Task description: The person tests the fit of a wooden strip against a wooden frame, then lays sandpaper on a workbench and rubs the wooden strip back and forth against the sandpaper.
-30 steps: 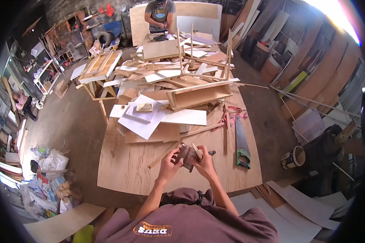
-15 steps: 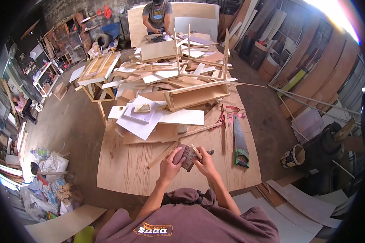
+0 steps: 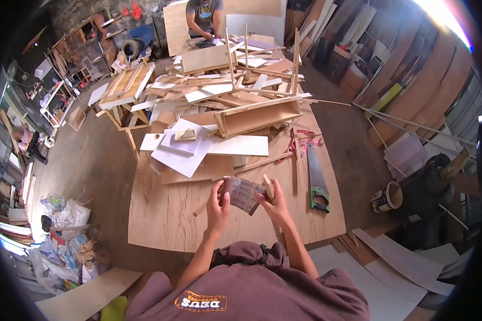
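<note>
Centre-frame: left hand (image 3: 218,206) and right hand (image 3: 273,201) pinch brown rectangular sandpaper sheet (image 3: 242,193) taut | small pale wooden block (image 3: 268,186) tucked in right fingers | above bare plywood tabletop (image 3: 166,219).

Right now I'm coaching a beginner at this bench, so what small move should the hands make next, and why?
Probably wrap the sandpaper sheet around the small wood piece. The left hand pinches the sheet's left edge and the right hand holds its other edge with the piece beside it. The sheet is spread flat in the air above the table, not yet folded round anything.
</note>
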The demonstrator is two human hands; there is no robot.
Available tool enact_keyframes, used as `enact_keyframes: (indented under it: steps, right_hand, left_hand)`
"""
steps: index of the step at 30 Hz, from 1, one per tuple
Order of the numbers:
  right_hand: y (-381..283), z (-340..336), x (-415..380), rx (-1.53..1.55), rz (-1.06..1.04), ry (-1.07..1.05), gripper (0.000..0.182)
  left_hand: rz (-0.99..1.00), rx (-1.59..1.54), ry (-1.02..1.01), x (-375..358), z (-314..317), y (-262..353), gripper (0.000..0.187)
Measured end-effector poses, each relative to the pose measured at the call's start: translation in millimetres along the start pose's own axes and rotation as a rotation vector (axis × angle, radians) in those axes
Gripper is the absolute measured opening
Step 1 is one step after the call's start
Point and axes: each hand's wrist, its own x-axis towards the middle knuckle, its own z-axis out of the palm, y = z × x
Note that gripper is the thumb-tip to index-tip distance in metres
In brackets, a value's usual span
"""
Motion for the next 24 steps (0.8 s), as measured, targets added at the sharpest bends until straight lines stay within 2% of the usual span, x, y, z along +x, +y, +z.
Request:
enact_keyframes:
  steps: [2,3,5,9,10,11,12,13,14,15,16,17,20,24]
  right_hand:
    - [-5.3,-1.8,1.1,-0.084,0.039,-0.019,0.040]
    - [-7.5,-0.6,0.4,-0.084,0.041,-0.019,0.040]
    - [-11.2,3.2,-0.2,0.127,0.003,0.000,0.035]
    - [-4.7,3.1,2.0,-0.030,0.018,-0.044,0.028]
    - [-0.8,6.4,1.9,-0.059,-0.091,-0.028,0.022]
    - [1.3,8.4,0.0,-0.088,-0.198,-0.009,0.018]
    - [-1.9,8.3,-3.1,-0.093,-0.189,-0.006,0.018]
    - [-8.5,6.2,-5.9,-0.138,-0.237,0.012,0.020]
    - [-11.7,3.0,-6.4,-0.184,-0.290,0.028,0.022]
    - [-4.6,2.5,-4.6,-0.222,-0.391,0.075,0.029]
    - [-0.5,-1.7,-7.3,-0.226,-0.383,0.074,0.029]
    - [1.9,-6.2,-9.7,-0.247,-0.382,0.058,0.031]
    - [-6.2,-17.6,-14.1,-0.287,-0.380,0.008,0.035]
    - [5.5,-36.3,-14.1,-0.418,-0.390,-0.060,0.040]
  left_hand:
    - [0.164,0.175,0.045,6.6,-2.4,-3.6,0.040]
    - [0.324,0.347,0.114,9.3,-2.4,-3.1,0.037]
    - [0.328,0.416,0.118,9.9,-3.3,0.9,0.035]
    - [0.366,0.576,0.104,11.2,1.2,-1.0,0.034]
    - [0.361,0.574,0.101,10.2,4.0,-2.7,0.034]
    - [0.281,0.451,0.072,8.6,7.4,-3.7,0.034]
    - [0.199,0.327,0.042,7.1,10.4,-1.9,0.033]
    - [-0.059,0.110,-0.027,5.0,10.8,2.4,0.028]
    - [-0.064,0.101,-0.029,4.9,13.7,2.8,0.028]
    - [-0.242,-0.177,-0.055,5.6,15.8,5.3,0.034]
    - [-0.423,-0.452,-0.081,5.4,15.8,9.3,0.041]
    - [-0.492,-0.628,-0.168,6.8,14.2,14.8,0.052]
    - [-0.451,-0.619,-0.244,6.1,32.1,17.2,0.052]
    - [-0.497,-0.720,-0.247,13.1,62.1,9.5,0.056]
